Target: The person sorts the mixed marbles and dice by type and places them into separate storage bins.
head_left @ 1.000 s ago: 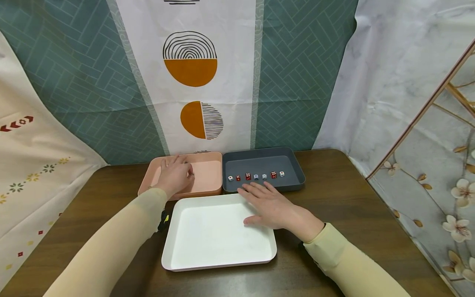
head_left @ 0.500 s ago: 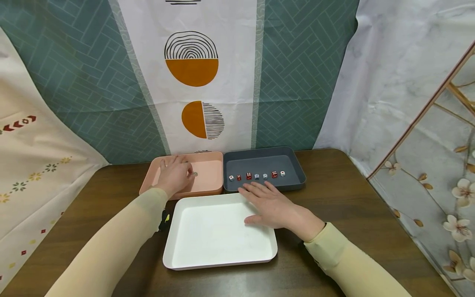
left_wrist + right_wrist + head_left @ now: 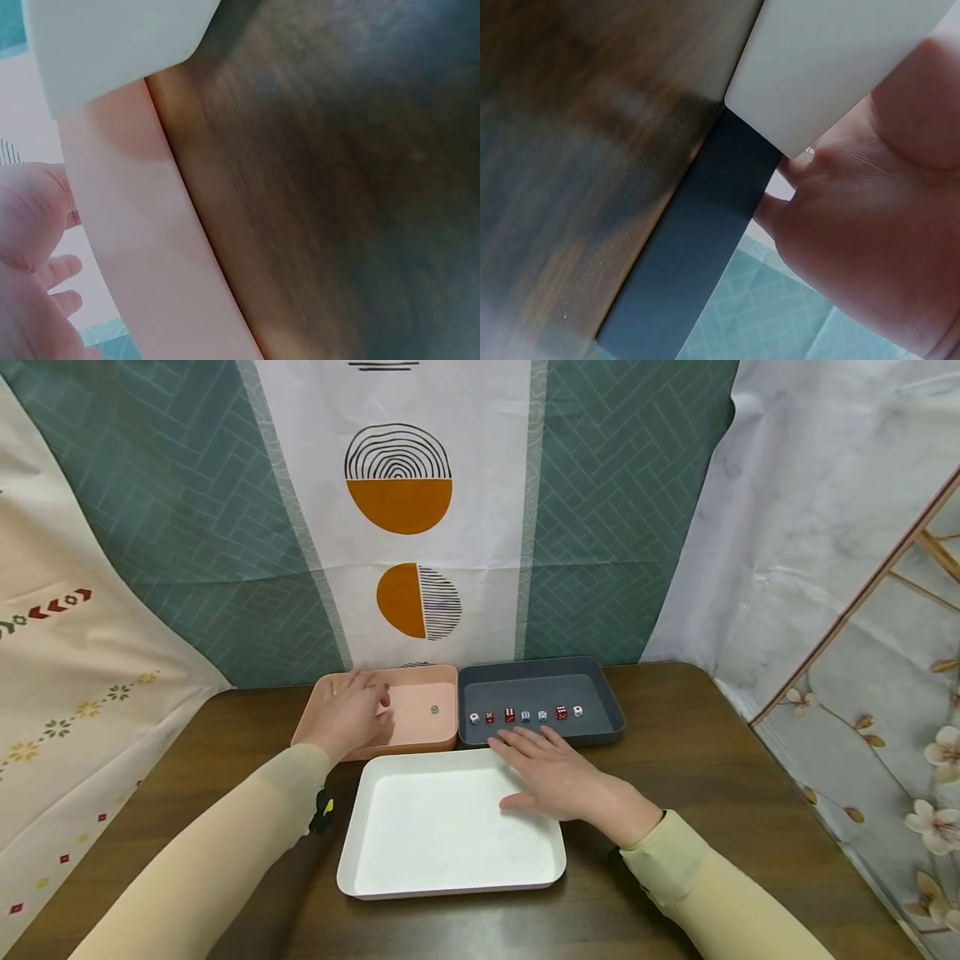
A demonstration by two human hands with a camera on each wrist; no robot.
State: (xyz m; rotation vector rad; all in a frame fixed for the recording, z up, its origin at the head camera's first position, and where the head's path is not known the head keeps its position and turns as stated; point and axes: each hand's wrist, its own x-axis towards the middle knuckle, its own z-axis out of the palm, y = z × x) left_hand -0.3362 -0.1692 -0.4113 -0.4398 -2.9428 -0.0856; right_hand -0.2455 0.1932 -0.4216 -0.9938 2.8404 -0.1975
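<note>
My left hand (image 3: 347, 714) is over the pink tray (image 3: 416, 739), thumb and fingers apart, with nothing seen between them. A small grey-green piece (image 3: 434, 710), too small to identify, lies in the tray to its right. Another small dark piece (image 3: 386, 686) shows beside the fingertips. In the left wrist view the hand (image 3: 34, 247) shows behind the tray's pink wall (image 3: 150, 225). My right hand (image 3: 558, 775) is spread palm-down over the white tray (image 3: 420, 885), straight fingers reaching the dark blue tray (image 3: 540, 672). Several red and white dice (image 3: 510, 715) stand in a row there.
The pink and dark trays stand side by side at the back of the brown wooden table (image 3: 675, 735), against a patterned cloth (image 3: 480, 527). The white tray sits in front of both. A dark band (image 3: 322, 810) is on my left wrist.
The small grey-green piece, beside my left thumb half a second ago, now lies farther right in the pink tray. My left hand has drawn slightly left. My right hand stays over the white tray.
</note>
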